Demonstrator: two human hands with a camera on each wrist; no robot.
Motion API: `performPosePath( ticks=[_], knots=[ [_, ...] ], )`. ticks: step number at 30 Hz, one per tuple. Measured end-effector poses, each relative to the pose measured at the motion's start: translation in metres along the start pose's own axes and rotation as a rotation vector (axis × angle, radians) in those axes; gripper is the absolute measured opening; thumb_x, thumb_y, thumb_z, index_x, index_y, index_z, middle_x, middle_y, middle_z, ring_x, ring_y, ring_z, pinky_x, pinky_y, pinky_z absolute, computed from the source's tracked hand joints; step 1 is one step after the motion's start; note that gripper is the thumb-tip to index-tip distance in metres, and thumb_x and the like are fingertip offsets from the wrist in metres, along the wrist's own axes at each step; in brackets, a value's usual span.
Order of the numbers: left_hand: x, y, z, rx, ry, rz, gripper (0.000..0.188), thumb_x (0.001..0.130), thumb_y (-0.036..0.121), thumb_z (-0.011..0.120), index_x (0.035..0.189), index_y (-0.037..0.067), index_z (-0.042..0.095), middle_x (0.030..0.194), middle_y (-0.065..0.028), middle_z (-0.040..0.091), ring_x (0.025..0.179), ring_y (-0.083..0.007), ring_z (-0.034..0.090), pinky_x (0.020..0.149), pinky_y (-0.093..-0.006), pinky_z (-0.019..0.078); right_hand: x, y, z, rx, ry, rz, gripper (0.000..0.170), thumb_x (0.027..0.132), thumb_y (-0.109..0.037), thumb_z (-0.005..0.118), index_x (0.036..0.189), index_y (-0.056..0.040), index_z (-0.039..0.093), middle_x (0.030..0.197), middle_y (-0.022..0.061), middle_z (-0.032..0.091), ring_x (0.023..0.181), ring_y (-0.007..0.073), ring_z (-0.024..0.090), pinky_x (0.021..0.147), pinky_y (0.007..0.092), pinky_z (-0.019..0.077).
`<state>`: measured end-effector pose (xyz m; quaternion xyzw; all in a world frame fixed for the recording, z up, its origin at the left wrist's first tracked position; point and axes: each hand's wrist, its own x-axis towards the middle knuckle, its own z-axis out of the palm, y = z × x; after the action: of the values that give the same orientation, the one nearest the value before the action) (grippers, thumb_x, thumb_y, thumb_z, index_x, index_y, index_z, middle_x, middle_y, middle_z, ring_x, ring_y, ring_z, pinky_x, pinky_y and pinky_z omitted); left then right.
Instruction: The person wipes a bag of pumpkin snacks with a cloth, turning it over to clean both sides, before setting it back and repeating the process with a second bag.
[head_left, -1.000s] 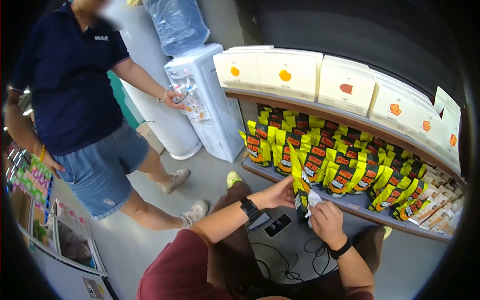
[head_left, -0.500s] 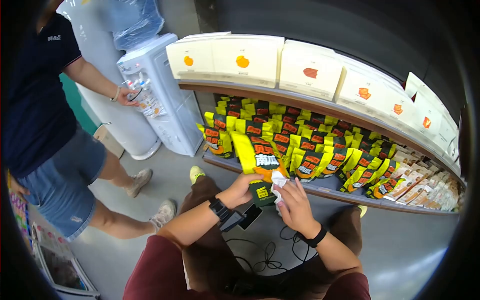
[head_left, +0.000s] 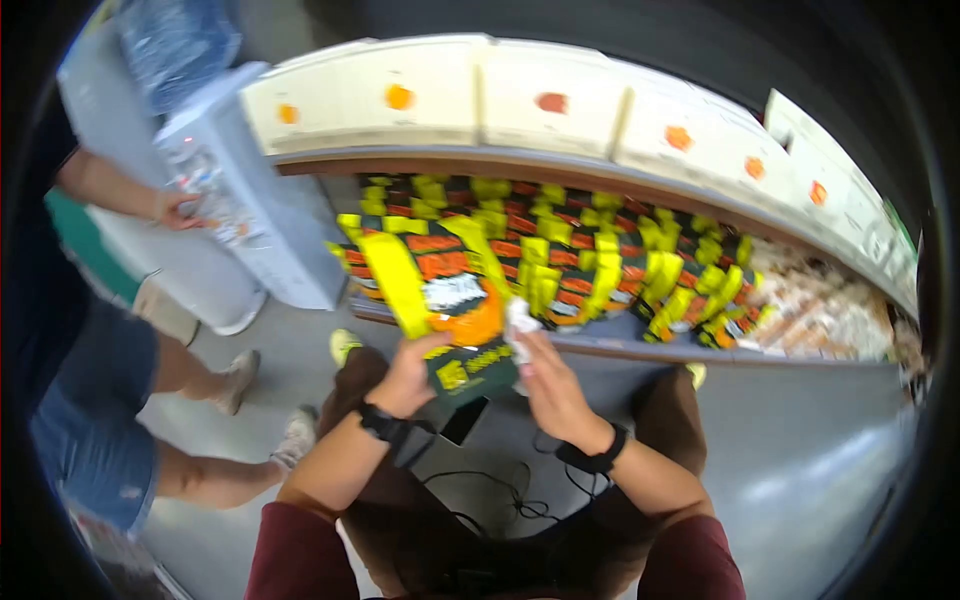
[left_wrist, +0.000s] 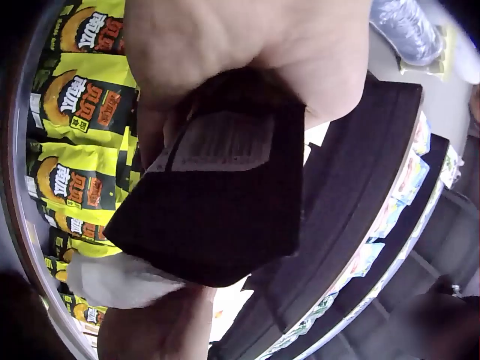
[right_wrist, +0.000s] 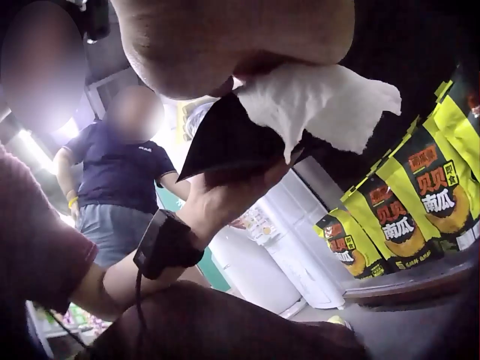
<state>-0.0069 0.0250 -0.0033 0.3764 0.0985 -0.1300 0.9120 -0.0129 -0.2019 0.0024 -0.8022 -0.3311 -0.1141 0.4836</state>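
“贝贝南瓜” and “即食” on the shelved yellow-and-black pouches (right_wrist: 436, 191)

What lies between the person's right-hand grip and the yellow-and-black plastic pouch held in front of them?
A crumpled white tissue: the head view shows it between the right-hand grip and the pouch. Whether skin also touches is unclear.

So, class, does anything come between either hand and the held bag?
Yes: a crumpled white wipe lies between the right hand and the bag, at the bag's right edge in the head view. Nothing visible separates the left hand from the bag; it grips the lower left side directly.
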Motion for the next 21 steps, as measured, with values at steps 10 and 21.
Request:
performPosePath(
  ticks=[10, 21],
  knots=[
    [-0.001, -0.003, 0.018, 0.238, -0.122, 0.237, 0.048, 0.083, 0.002, 0.058, 0.13, 0.0, 0.05, 0.125, -0.0125, 0.06, 0.113, -0.0268, 0.059, 0.098, -0.0396, 0.0467, 0.001, 0.03, -0.006, 0.05, -0.103, 0.07, 0.058, 0.096, -0.018, 0.049, 0.145, 0.0056, 0.029, 0.148, 0.0275, 0.032, 0.14, 0.0401, 0.029, 0.116, 0.0477, 0.0189],
    [-0.003, -0.004, 0.019, 0.229, -0.147, 0.223, 0.047, 0.084, 0.001, 0.058, 0.13, -0.002, 0.049, 0.125, -0.0147, 0.06, 0.114, -0.0282, 0.059, 0.098, -0.0397, 0.0474, 0.007, 0.02, -0.011, 0.003, -0.194, -0.079, 0.075, 0.09, -0.024, 0.058, 0.149, 0.0035, 0.02, 0.151, 0.0298, 0.022, 0.141, 0.0458, 0.02, 0.116, 0.0453, 0.0172]
  ],
)
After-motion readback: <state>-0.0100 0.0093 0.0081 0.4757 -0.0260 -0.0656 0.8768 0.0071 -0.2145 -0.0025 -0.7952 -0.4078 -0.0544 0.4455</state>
